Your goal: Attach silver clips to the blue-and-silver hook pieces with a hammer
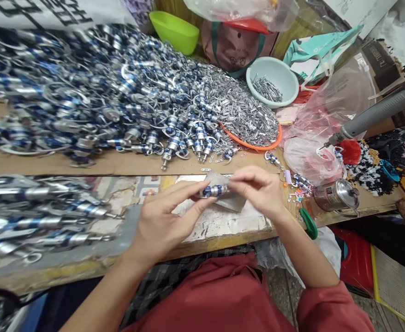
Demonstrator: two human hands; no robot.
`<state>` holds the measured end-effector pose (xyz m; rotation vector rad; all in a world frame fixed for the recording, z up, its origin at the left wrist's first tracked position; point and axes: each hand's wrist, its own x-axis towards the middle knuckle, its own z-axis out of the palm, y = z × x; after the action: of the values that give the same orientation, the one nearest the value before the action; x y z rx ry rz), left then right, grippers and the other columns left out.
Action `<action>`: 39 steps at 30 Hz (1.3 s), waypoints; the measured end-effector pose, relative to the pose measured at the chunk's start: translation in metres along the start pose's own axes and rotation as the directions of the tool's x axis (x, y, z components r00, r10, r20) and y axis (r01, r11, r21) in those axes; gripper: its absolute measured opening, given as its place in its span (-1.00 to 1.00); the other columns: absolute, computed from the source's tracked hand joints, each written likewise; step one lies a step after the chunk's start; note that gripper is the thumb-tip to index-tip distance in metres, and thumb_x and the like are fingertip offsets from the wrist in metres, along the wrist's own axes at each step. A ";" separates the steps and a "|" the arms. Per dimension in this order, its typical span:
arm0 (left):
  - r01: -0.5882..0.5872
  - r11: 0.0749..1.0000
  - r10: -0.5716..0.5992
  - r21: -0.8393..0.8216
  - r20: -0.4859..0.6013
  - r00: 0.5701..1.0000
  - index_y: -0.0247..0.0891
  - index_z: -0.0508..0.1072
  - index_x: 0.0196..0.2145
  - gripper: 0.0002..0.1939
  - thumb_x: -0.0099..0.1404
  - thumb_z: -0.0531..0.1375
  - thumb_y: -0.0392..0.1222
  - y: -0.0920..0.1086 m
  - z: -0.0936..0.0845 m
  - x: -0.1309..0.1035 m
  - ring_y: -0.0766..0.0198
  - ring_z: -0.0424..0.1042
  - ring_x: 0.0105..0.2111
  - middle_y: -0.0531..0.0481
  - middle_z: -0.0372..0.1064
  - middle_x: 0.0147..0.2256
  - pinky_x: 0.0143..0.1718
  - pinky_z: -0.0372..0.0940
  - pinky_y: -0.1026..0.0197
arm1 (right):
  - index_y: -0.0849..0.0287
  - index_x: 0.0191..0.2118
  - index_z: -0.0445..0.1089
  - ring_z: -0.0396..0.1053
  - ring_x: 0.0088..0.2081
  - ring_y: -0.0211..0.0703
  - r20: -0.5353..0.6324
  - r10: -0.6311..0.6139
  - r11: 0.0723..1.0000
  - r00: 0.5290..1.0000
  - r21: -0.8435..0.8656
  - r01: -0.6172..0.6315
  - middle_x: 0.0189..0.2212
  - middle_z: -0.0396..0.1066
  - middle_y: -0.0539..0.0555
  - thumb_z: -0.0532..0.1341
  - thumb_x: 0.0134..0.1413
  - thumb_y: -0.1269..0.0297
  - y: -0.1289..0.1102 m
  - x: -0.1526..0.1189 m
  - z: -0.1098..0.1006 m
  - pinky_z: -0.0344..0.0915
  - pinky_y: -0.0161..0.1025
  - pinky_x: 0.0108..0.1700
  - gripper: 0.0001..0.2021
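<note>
The left hand (pixel 164 214) grips a blue-and-silver fitting (pixel 216 190) between thumb and fingers — over a grey block (pixel 232 203) — while the right hand (pixel 262 190) pinches the fitting's end. Beyond the block spread metal plates (pixel 246 110); right of the block stands a lidded canister (pixel 336 198).

Can count one lime-green plastic bowl (pixel 175 34), one round pale-blue plastic bowl (pixel 287 80), one grey cylindrical power tool (pixel 384 110) and dozens of blue-and-silver metal pieces (pixel 109 90).

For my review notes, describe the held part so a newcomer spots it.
Find the big metallic heap on the table. Before it, the left hand, beside the right hand, pinches the blue-and-silver part, the one in hand among many lookalikes.
</note>
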<state>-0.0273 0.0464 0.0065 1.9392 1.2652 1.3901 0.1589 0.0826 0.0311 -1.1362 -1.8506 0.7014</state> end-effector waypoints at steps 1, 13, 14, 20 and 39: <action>-0.026 1.000 0.026 -0.002 -0.005 1.000 -0.14 0.53 -0.18 -0.75 0.14 0.26 -0.26 0.003 0.001 -0.001 0.25 0.50 -0.34 0.01 0.54 -0.31 -0.27 0.40 0.24 | 0.17 -0.39 0.49 0.44 -0.35 -0.28 -0.020 -0.060 0.996 0.998 0.072 0.061 -0.40 0.50 0.03 0.24 0.03 0.37 -0.008 -0.008 0.005 0.41 -0.30 -0.27 -0.93; 0.057 0.987 -0.056 -0.153 0.012 0.998 -0.18 0.57 -0.25 -0.79 0.10 0.28 -0.31 0.009 0.007 -0.012 0.28 0.51 -0.31 -0.04 0.54 -0.28 -0.23 0.40 0.30 | 0.15 -0.45 0.50 0.46 -0.33 -0.26 0.049 0.005 0.916 0.999 0.399 -0.024 -0.45 0.51 0.03 0.29 0.01 0.25 -0.005 -0.027 0.019 0.43 -0.29 -0.22 -0.89; 0.080 0.982 -0.079 -0.174 0.013 0.997 -0.18 0.57 -0.24 -0.78 0.10 0.29 -0.30 0.009 0.008 -0.013 0.27 0.51 -0.27 -0.05 0.54 -0.25 -0.19 0.40 0.28 | 0.14 -0.45 0.50 0.46 -0.33 -0.26 0.055 0.003 0.915 0.998 0.403 -0.025 -0.45 0.51 0.03 0.29 0.01 0.22 -0.004 -0.028 0.019 0.43 -0.28 -0.21 -0.86; 0.214 0.917 -0.210 -0.336 0.050 0.976 -0.03 0.57 -0.28 -0.77 0.10 0.30 -0.31 0.011 0.013 -0.019 0.35 0.51 -0.26 0.08 0.55 -0.25 -0.13 0.37 0.35 | 0.14 -0.41 0.50 0.46 -0.31 -0.24 0.017 -0.054 0.927 0.998 0.371 0.044 -0.43 0.51 0.05 0.25 0.07 0.31 -0.004 -0.036 0.019 0.43 -0.24 -0.20 -0.91; 0.519 0.777 -0.487 -0.356 0.182 0.854 -0.18 0.56 -0.50 -0.90 0.05 0.29 -0.12 0.023 0.006 -0.014 0.17 0.49 -0.36 -0.01 0.53 -0.42 -0.25 0.41 0.16 | 0.28 -0.22 0.45 0.44 -0.13 -0.11 0.282 -0.709 0.544 0.647 -0.364 0.756 -0.27 0.51 0.17 0.11 0.13 0.48 -0.004 -0.051 -0.009 0.44 -0.22 -0.12 -0.82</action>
<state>-0.0132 0.0237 0.0144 1.2442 1.2298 1.1578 0.1778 0.0357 0.0203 -0.4471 -2.3978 -0.1993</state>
